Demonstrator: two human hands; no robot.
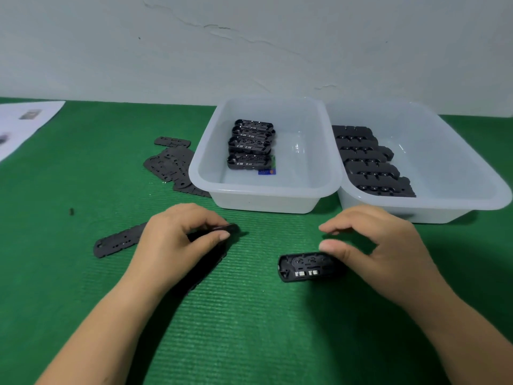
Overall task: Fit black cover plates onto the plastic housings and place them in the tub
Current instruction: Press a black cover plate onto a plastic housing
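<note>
My left hand [180, 240] pinches a black cover plate [231, 228] between thumb and fingers, just above the green mat. Another flat cover plate [119, 241] lies on the mat, reaching out from behind that hand to the left. A black plastic housing [302, 266] rests open side up on the mat at centre right. My right hand [385, 251] hovers over its right end with fingers apart, the thumb at its far edge, and hides that end. A heap of loose cover plates [172, 162] lies left of the tubs.
Two translucent white tubs stand side by side at the back. The left tub [263, 194] holds a row of several open housings [249, 143]; the right tub [416, 211] holds several closed black pieces [369, 162]. A printed sheet [25, 123] lies far left.
</note>
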